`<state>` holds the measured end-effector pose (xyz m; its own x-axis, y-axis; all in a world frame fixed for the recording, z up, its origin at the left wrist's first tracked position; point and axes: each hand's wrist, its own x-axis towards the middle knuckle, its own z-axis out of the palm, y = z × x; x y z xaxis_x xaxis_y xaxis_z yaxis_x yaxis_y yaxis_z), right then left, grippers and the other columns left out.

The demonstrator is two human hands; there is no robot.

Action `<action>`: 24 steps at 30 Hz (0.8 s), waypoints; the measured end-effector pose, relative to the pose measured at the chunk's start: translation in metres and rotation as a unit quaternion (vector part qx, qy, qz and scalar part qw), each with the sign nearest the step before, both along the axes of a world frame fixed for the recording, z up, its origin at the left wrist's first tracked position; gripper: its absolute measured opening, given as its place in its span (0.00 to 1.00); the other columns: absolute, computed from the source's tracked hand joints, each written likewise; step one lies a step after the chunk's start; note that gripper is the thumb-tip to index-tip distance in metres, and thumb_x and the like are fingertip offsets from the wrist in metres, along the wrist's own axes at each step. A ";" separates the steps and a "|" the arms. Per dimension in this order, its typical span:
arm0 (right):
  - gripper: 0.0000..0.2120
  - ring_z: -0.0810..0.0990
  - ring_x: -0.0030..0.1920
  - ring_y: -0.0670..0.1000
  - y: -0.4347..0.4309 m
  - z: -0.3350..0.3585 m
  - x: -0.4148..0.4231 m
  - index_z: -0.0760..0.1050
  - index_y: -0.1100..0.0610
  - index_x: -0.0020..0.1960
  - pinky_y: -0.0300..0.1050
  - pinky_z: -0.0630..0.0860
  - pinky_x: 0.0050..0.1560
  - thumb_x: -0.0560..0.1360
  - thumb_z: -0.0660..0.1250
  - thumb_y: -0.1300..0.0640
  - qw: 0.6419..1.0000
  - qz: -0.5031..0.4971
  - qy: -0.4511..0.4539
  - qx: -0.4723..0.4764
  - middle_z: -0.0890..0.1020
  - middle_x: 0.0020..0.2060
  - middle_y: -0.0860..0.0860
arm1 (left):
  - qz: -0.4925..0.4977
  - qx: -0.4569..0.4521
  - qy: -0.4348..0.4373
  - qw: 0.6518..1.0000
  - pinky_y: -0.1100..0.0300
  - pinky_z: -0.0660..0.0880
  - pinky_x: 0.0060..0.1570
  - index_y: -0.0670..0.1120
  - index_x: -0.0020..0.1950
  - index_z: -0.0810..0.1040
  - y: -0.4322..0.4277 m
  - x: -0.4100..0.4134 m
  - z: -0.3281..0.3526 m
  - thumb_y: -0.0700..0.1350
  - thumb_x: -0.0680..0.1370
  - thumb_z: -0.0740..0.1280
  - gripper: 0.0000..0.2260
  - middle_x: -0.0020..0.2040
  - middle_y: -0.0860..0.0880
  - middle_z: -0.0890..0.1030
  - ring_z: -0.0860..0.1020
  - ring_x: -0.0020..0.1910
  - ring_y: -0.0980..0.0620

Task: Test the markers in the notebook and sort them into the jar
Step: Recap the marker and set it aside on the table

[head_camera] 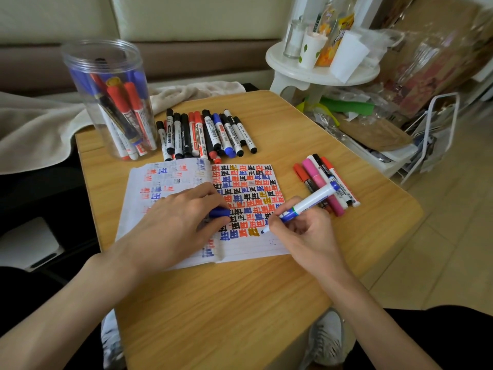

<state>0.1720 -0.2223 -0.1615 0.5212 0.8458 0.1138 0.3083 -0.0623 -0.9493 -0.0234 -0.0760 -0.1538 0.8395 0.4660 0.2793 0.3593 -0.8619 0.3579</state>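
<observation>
An open notebook (pixel 248 249) lies on the wooden table (pixel 226 303), its right page filled with red, blue, black and yellow marks. My right hand (pixel 306 233) grips an uncapped blue marker (pixel 309 202), tip touching the page just right of the last mark. My left hand (pixel 176 222) rests on the notebook and holds the blue cap (pixel 219 212). A clear plastic jar (pixel 106 97) with several markers stands at the back left. A row of several markers (pixel 205 134) lies behind the notebook. A smaller pile of markers (pixel 320 174) lies to the right.
A beige cloth (pixel 40 124) drapes behind the jar by the sofa. A white stool (pixel 320 70) with bottles and cups stands at the back right, with bags and a wire rack (pixel 437 134) beside it. My shoes (pixel 325 340) show below the table's front edge.
</observation>
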 end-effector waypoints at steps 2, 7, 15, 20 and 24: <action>0.07 0.74 0.29 0.42 0.000 0.000 0.000 0.79 0.58 0.43 0.33 0.69 0.30 0.75 0.74 0.67 1.000 0.000 -0.013 -0.008 0.81 0.30 0.53 | 0.000 0.001 0.000 1.000 0.67 0.66 0.36 0.55 0.59 0.79 0.000 0.000 0.000 0.58 0.81 0.62 0.12 0.53 0.61 0.73 0.71 0.40 0.59; 0.07 0.75 0.30 0.44 0.000 -0.003 0.002 0.79 0.55 0.43 0.34 0.70 0.30 0.76 0.73 0.66 0.999 -0.031 -0.008 -0.009 0.79 0.30 0.51 | 0.001 0.002 -0.003 1.000 0.65 0.68 0.37 0.55 0.59 0.79 0.000 0.000 -0.001 0.59 0.81 0.62 0.13 0.53 0.61 0.73 0.71 0.40 0.60; 0.04 0.78 0.33 0.45 0.000 -0.002 0.003 0.81 0.60 0.45 0.35 0.73 0.33 0.77 0.74 0.63 1.000 -0.021 0.019 0.011 0.84 0.35 0.55 | 0.000 0.003 0.001 1.000 0.65 0.67 0.37 0.55 0.59 0.79 0.000 0.001 0.000 0.60 0.80 0.60 0.14 0.53 0.60 0.74 0.71 0.40 0.59; 0.05 0.75 0.30 0.42 0.001 -0.004 0.003 0.80 0.57 0.44 0.33 0.70 0.31 0.77 0.75 0.63 1.000 -0.011 -0.004 0.008 0.84 0.34 0.55 | -0.001 0.002 0.004 1.000 0.66 0.67 0.36 0.55 0.59 0.79 0.000 0.000 -0.001 0.60 0.80 0.60 0.14 0.53 0.61 0.73 0.70 0.37 0.60; 0.06 0.75 0.31 0.41 0.002 -0.006 0.003 0.80 0.56 0.43 0.32 0.70 0.32 0.77 0.74 0.63 1.000 -0.008 -0.011 0.008 0.83 0.34 0.54 | -0.001 0.002 0.001 1.000 0.63 0.72 0.37 0.55 0.59 0.79 0.000 0.000 -0.001 0.59 0.81 0.61 0.14 0.53 0.61 0.73 0.71 0.39 0.59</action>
